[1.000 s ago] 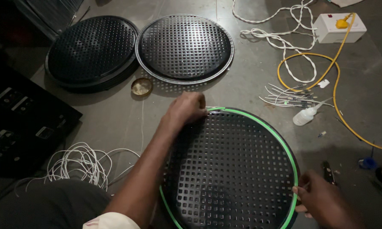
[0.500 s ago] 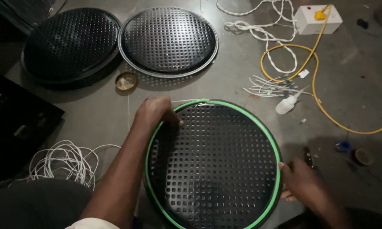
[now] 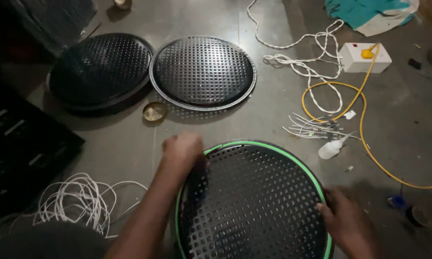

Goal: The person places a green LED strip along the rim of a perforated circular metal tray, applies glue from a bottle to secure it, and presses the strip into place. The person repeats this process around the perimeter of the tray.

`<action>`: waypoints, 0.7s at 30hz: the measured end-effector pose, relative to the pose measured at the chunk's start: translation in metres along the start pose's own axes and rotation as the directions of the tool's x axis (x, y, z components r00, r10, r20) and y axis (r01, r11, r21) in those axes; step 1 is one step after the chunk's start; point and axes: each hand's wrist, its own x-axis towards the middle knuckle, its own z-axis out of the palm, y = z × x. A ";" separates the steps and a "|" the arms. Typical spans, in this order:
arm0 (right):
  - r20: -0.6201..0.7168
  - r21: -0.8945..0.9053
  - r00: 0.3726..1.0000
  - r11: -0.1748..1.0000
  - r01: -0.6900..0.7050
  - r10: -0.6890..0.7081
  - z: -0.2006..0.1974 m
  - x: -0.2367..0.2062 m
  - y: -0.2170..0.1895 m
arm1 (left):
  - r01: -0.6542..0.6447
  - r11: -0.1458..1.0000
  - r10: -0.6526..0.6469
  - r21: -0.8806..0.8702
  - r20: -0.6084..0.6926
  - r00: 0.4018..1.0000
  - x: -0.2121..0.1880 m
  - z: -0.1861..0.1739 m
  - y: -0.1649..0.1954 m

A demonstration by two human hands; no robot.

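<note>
Head view: grille point(image 3: 254, 201) with green rim on the floor point(image 3: 273, 120), near edge cut off by the frame; left hand point(image 3: 183, 149) curled over its upper-left rim, right hand point(image 3: 346, 225) pressed on its right rim. Bare floor separates it from two grilles point(image 3: 153, 72), cup point(image 3: 154, 111), bottle point(image 3: 332, 148), cables point(image 3: 317, 129)

1. Two black round grilles at 11 and 12 o'clock: the left grille point(image 3: 101, 69) and the middle grille point(image 3: 202, 72), rims touching.
2. Small brass bowl point(image 3: 154, 111) just below where they meet.
3. White wire coil point(image 3: 79, 201) at 8 o'clock.
4. White socket box point(image 3: 365, 57) at 2 o'clock, with yellow cable point(image 3: 369, 144) looping down to 3.
5. White bottle point(image 3: 332, 149) beside the cable.
</note>
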 end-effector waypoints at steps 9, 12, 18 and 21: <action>-0.031 -0.147 0.988 0.978 0.147 -0.153 -0.027 0.020 -0.065 | -0.680 0.724 0.536 -0.113 -0.528 0.659 -0.005 0.030 0.081; -0.094 -0.124 0.965 0.965 0.232 -0.245 -0.026 0.038 -0.077 | -0.690 0.719 0.554 -0.085 -0.530 0.642 0.000 0.035 0.082; -0.071 -0.118 0.974 0.971 0.207 -0.216 -0.015 0.047 -0.080 | -0.651 0.756 0.548 -0.072 -0.475 0.688 0.008 0.045 0.086; -0.046 -0.119 0.982 0.977 0.178 -0.185 -0.018 0.048 -0.079 | -0.682 0.726 0.550 -0.082 -0.526 0.648 0.010 0.042 0.085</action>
